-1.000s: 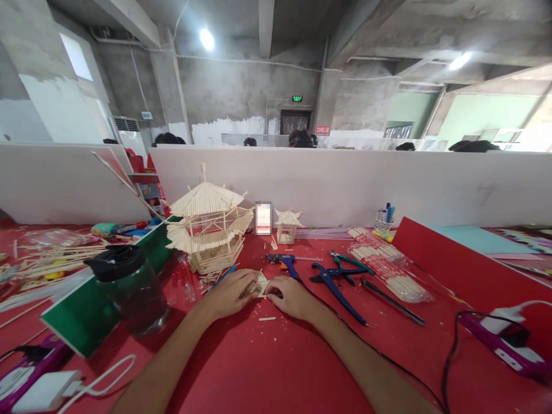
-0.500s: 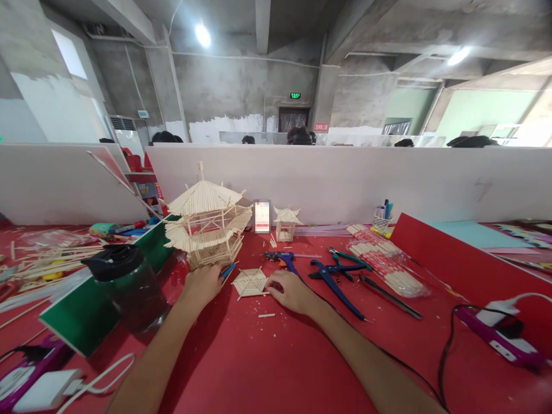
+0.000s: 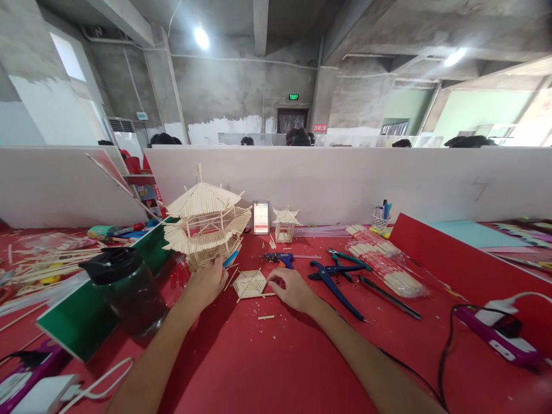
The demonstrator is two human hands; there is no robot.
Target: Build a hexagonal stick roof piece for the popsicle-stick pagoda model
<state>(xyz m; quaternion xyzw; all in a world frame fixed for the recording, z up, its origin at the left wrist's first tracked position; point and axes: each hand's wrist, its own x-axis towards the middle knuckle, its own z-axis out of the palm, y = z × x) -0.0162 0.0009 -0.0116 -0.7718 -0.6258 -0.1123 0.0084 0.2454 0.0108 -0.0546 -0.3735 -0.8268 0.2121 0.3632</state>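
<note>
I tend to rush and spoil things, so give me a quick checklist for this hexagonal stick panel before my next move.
1. Hexagonal panel lying flat on the red tabletop: ok.
2. Right hand beside the panel's right edge: ok.
3. Left hand free of the blue tool: cannot tell; the fingers hide the contact.
4. Near side of the panel free of scraps: not ok; a short stick and crumbs lie there.
5. Glue gun hot: cannot tell.
6. Bottle upright: ok.

The left hand point(image 3: 209, 280) (back uppermost) hides its own palm
</note>
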